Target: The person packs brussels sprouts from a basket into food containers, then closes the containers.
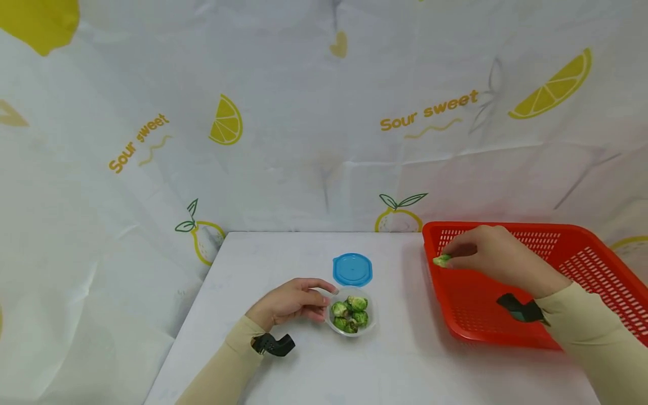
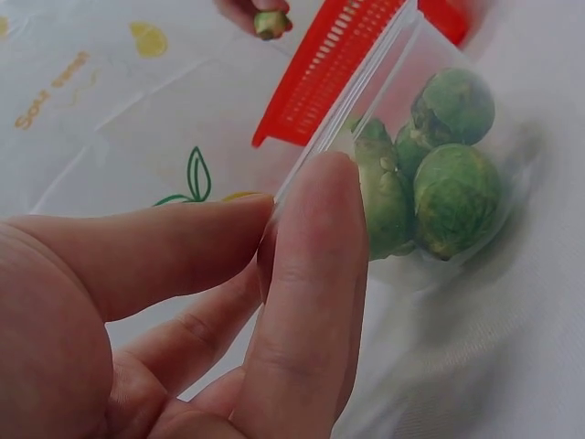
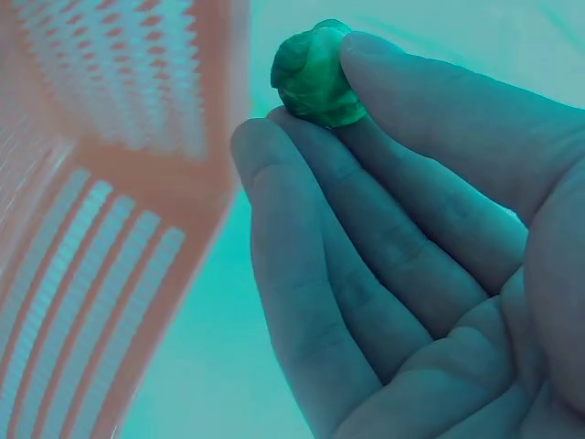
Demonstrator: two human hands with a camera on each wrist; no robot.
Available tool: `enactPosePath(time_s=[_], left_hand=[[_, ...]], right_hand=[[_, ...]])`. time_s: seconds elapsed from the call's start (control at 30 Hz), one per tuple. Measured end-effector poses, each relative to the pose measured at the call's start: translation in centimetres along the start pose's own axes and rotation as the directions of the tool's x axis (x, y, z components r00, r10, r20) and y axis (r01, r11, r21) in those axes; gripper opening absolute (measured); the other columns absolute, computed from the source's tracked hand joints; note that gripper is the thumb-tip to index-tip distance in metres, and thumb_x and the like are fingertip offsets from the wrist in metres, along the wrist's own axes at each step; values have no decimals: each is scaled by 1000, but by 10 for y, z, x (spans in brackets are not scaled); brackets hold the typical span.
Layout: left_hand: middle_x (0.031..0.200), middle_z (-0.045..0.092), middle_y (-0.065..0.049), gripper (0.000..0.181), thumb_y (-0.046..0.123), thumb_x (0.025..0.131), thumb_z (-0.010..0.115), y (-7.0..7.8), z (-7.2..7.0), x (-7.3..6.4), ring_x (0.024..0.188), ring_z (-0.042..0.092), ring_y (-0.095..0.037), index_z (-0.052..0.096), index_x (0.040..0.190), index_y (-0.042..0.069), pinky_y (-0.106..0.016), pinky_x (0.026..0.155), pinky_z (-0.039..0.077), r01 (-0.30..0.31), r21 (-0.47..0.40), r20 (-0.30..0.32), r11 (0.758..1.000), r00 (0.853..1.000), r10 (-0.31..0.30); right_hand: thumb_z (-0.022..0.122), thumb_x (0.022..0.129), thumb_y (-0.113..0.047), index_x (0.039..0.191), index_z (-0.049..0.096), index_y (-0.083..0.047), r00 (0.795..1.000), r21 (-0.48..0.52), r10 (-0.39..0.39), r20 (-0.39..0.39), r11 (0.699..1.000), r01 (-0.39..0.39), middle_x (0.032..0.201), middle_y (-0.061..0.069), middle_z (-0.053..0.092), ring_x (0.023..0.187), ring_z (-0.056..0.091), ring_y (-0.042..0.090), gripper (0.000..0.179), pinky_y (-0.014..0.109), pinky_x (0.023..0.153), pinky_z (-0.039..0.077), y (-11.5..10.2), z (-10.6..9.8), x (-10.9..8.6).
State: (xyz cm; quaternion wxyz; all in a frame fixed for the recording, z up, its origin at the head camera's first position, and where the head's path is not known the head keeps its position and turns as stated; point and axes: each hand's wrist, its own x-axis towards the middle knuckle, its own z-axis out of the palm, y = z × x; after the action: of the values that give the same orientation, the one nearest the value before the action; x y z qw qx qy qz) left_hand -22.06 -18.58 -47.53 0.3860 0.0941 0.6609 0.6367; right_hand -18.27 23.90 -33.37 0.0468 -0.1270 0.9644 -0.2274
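Observation:
A small clear plastic container (image 1: 375, 313) stands on the table with several green Brussels sprouts (image 1: 357, 304) inside. My left hand (image 1: 293, 301) pinches its rim from the left; in the left wrist view the thumb and fingers meet at that edge. Between the thumb and fingers of my right hand (image 1: 493, 259) is a single Brussels sprout (image 3: 315, 78). In the head view this hand is over the left side of a red plastic basket (image 1: 572, 230), with the sprout near the basket's left rim. The forearm covers part of the basket.
A blue lid (image 1: 352, 269) lies flat on the white table (image 1: 283, 253), just behind the container. The red basket has slotted walls and fills the table's right side. Behind the table hangs a pale sheet (image 1: 304, 129) printed with lemons.

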Motion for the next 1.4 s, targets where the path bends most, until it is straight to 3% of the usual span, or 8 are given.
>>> enactPosePath(time_s=[0.37,0.53,0.67,0.9,1.4], left_hand=[[95,75,-6,36,11,105,69,-1,-4,0,80,75,-14,68,141,10,-28,80,68,-3,46,-3,999,1000,3],[96,76,-6,35,11,105,70,-1,-4,1,80,76,-14,69,140,10,-28,80,68,-3,42,-1,999,1000,3],[95,76,-6,35,12,105,70,0,-3,1,80,76,-14,68,140,9,-29,80,68,-6,36,11,999,1000,5],[97,77,-7,36,10,105,69,0,-7,1,81,77,-15,68,141,9,-29,79,68,-3,17,12,1000,1000,2],[96,77,-5,37,8,104,69,0,-6,1,79,76,-15,67,141,7,-29,79,68,-11,24,4,1000,1000,11]], right_hand=[[86,94,-22,110,84,-16,998,154,-42,51,988,34,96,-6,80,91,73,12,17,29,79,65,-67,54,23],[85,95,-18,107,83,-15,993,191,-108,37,977,99,93,-6,79,86,72,9,13,31,79,66,-87,84,27],[86,93,-16,106,83,-16,990,203,-139,28,970,130,93,-7,79,85,71,7,13,27,78,66,-94,102,26],[89,91,-18,103,83,-19,993,238,-110,53,967,94,92,-8,78,84,70,7,13,22,75,63,-100,122,22],[91,87,-15,100,84,-21,992,243,-70,103,969,43,89,-10,76,84,67,8,16,22,74,60,-103,132,8]])
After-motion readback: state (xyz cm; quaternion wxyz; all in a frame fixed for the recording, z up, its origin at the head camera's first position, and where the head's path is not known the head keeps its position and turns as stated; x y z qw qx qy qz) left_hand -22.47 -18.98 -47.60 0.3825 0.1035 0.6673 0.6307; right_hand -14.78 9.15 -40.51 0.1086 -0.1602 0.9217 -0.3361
